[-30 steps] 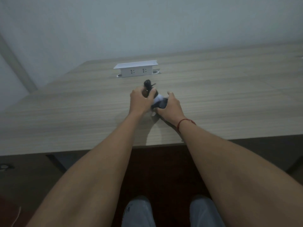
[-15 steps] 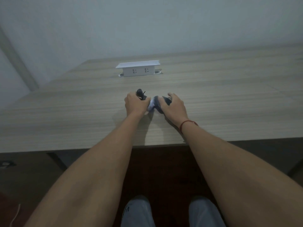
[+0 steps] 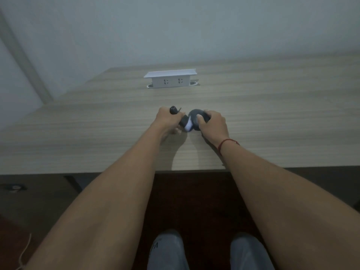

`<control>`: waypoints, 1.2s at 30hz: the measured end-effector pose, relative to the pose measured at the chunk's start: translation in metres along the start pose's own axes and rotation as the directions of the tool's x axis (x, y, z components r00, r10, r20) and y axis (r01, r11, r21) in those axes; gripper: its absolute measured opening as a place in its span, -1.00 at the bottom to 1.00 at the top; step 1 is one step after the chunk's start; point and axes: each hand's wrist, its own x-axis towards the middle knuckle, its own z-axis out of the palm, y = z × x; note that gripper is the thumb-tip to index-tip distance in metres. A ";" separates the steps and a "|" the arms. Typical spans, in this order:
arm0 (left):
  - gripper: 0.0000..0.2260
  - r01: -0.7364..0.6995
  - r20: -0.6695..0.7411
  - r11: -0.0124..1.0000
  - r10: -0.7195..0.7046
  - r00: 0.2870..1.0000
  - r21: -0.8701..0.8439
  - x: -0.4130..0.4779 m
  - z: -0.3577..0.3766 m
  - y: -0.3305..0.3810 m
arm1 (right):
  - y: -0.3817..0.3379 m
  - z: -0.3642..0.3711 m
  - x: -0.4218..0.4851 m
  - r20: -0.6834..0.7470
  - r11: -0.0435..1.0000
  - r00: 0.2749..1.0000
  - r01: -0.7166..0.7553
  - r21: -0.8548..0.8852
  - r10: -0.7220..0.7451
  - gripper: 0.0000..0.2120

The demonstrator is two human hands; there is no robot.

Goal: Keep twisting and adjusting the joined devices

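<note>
On the wooden table [image 3: 272, 117], a little way in from its near edge, both hands meet around one small dark object [image 3: 191, 121]. The left hand [image 3: 167, 121] has its fingers curled around the narrower left part of that object, with a round black end [image 3: 173, 110] sticking up beyond the knuckles and a thin dark tip beside it. The right hand [image 3: 213, 123] grips the rounded dark grey part on the right, fingers wrapped over the top and the thumb pressed on its near face. Between the two hands a small white patch [image 3: 188, 127] of the object shows, low down and close to the tabletop. What the object is cannot be told; it is small and partly covered by the fingers. It sits at or just above the table surface, between the hands.

A red string bracelet [image 3: 227, 142] circles the right wrist. Both bare forearms stretch from the bottom of the view up to the table. Well beyond the hands, toward the far edge, a white pop-up socket box [image 3: 170, 80] stands raised from the tabletop, showing two outlets on its front. Below the table edge lies a dark floor, with two grey-clad knees [image 3: 167, 248] at the bottom of the view. A pale wall [image 3: 175, 26] rises behind the table.
</note>
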 end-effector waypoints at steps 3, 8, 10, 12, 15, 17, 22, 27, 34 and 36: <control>-0.78 -0.005 -0.165 1.000 0.004 0.986 -0.011 -0.001 0.010 -0.004 | 0.000 0.000 -0.001 0.006 1.000 1.000 -0.012 0.001 0.012 -0.61; -0.78 0.005 0.097 0.999 -0.002 0.995 -0.032 -0.009 0.000 0.003 | -0.001 -0.002 0.001 -0.013 0.999 0.999 -0.036 0.016 0.036 -0.62; -0.81 -0.088 0.017 0.996 0.088 0.996 -0.022 -0.008 -0.004 0.004 | -0.002 -0.001 0.001 -0.007 0.999 0.999 -0.047 0.004 0.047 -0.63; -0.83 -0.148 -0.087 0.989 0.148 0.985 0.005 -0.010 0.002 0.000 | -0.001 0.000 0.001 -0.007 0.999 0.999 -0.048 -0.018 0.048 -0.64; -0.79 -0.125 -0.188 0.987 0.142 0.972 0.102 -0.009 0.012 -0.009 | 0.000 -0.001 0.000 -0.007 0.998 0.999 -0.047 -0.030 0.047 -0.61; -0.79 -0.146 -0.232 0.971 0.189 0.954 0.191 -0.012 0.013 -0.007 | 0.000 -0.001 -0.001 -0.008 0.999 0.999 -0.041 -0.032 0.040 -0.60; -0.74 -0.182 -0.229 0.947 0.245 0.942 0.266 -0.014 0.016 -0.005 | 0.000 -0.001 -0.001 -0.012 0.998 1.000 -0.021 -0.061 0.020 -0.64; -0.78 -0.265 -0.227 0.933 0.320 0.920 0.242 -0.010 0.018 -0.002 | 0.002 -0.003 0.003 0.009 0.998 1.000 0.004 -0.064 -0.003 -0.66; -0.75 -0.227 -0.336 0.933 0.316 0.887 0.280 -0.004 0.015 -0.007 | 0.006 -0.003 0.007 0.107 0.996 0.993 0.062 -0.071 -0.054 -0.60; -0.72 -0.254 -0.383 0.951 0.303 0.873 0.175 -0.007 0.019 -0.001 | 0.006 -0.004 0.007 0.132 0.994 0.989 0.078 -0.074 -0.067 -0.60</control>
